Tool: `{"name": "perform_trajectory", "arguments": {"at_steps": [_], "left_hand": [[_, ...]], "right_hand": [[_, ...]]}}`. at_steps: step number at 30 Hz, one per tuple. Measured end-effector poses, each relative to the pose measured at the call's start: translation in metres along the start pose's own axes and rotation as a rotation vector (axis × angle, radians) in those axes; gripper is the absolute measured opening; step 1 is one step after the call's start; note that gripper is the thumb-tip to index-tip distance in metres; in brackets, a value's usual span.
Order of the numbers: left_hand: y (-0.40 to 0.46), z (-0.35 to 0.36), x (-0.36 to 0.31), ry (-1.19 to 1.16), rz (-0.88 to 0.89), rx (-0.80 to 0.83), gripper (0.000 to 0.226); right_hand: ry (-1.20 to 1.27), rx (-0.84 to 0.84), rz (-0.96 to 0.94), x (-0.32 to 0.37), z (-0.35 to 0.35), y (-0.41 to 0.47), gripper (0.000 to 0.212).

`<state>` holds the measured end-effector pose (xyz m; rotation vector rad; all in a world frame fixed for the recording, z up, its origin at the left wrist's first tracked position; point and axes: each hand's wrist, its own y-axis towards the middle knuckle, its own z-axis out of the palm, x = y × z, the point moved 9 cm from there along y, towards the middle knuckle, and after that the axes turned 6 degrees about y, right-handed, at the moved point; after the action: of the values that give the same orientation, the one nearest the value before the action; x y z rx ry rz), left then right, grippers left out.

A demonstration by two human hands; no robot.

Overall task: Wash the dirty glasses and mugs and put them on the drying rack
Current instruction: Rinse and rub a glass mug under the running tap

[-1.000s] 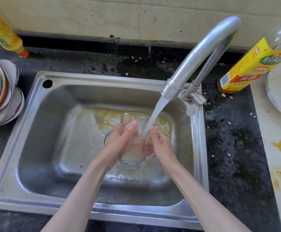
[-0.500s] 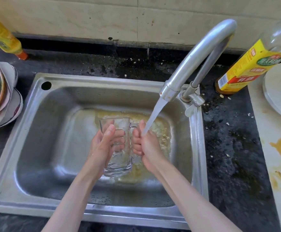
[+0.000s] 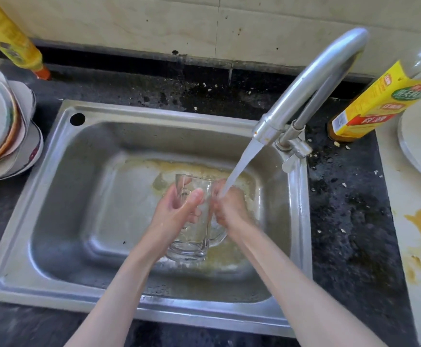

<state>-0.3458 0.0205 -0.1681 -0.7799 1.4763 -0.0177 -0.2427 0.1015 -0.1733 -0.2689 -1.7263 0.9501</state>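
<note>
Now, nearest the camera, both forearms reach in over the front rim of the sink (image 3: 139, 314), and the glass mug (image 3: 191, 221) sits between the hands above the middle of the basin, upright and tipped a little, mouth toward the back wall. A second ago it was lower and squarely under the stream, cupped between both palms; half a second ago it had been lifted left of the water. It is now clear of the flow, with its handle swung toward the near right. The left hand (image 3: 176, 211) wraps the mug's body, fingers curled round the glass in a firm hold. The right hand (image 3: 229, 209) is closed at the mug's right side by the handle, and the water (image 3: 242, 166) strikes its knuckles instead of the glass; whether it grips the handle or only rubs there I cannot tell. That suggests rinsing of this mug is about finished and it should soon go to the drying rack, which is not in view. Beyond the hands, yellowish residue (image 3: 179, 169) smears the sink floor. Farther back, at the sink's right rear corner, stands the faucet (image 3: 312, 81), running. Stacked plates (image 3: 1, 126) lie left of the sink.
</note>
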Motion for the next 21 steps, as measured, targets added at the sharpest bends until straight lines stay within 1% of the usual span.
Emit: {"name": "perform_trajectory", "arguments": {"at_steps": [1, 2, 4, 5, 7, 9, 10, 11, 13, 15, 16, 18, 21], "left_hand": [[-0.001, 0.001, -0.002, -0.009, 0.004, -0.021, 0.080], [-0.001, 0.001, -0.002, -0.055, -0.009, -0.048, 0.083], [-0.001, 0.002, 0.005, -0.181, -0.062, -0.111, 0.086], [-0.002, 0.003, 0.008, -0.221, -0.074, -0.133, 0.086], [-0.004, 0.006, 0.010, -0.228, -0.049, -0.151, 0.084], [-0.006, 0.006, 0.005, -0.172, 0.005, -0.180, 0.080], [-0.007, 0.005, -0.001, -0.125, 0.043, -0.196, 0.079], [-0.009, 0.007, -0.009, -0.073, 0.087, -0.198, 0.079], [-0.013, 0.015, -0.021, -0.007, 0.173, -0.159, 0.079], [-0.017, 0.025, -0.024, 0.031, 0.212, -0.121, 0.077], [-0.019, 0.028, -0.024, 0.033, 0.220, -0.109, 0.076], [-0.023, 0.036, -0.027, 0.016, 0.230, -0.069, 0.079], [-0.026, 0.048, -0.035, 0.003, 0.255, 0.076, 0.087]], "right_hand": [[0.024, -0.043, -0.069, -0.001, -0.003, -0.005, 0.041], [0.099, -0.063, -0.115, -0.006, -0.004, -0.011, 0.043], [0.248, -0.048, -0.140, -0.014, -0.004, -0.024, 0.043], [0.273, -0.047, -0.154, -0.014, -0.006, -0.027, 0.042], [0.193, -0.029, -0.213, -0.011, -0.010, -0.026, 0.037], [0.020, 0.000, -0.239, -0.013, -0.012, -0.027, 0.025], [-0.034, 0.019, -0.241, -0.019, -0.014, -0.026, 0.029], [-0.038, 0.040, -0.232, -0.026, -0.016, -0.027, 0.037], [0.110, 0.116, -0.166, -0.036, -0.014, -0.031, 0.045], [0.275, 0.205, -0.089, -0.042, -0.009, -0.032, 0.053], [0.288, 0.223, -0.075, -0.042, -0.010, -0.032, 0.058], [0.279, 0.216, -0.100, -0.038, -0.015, -0.027, 0.062], [0.347, 0.187, -0.185, -0.029, -0.026, -0.016, 0.062]]}}
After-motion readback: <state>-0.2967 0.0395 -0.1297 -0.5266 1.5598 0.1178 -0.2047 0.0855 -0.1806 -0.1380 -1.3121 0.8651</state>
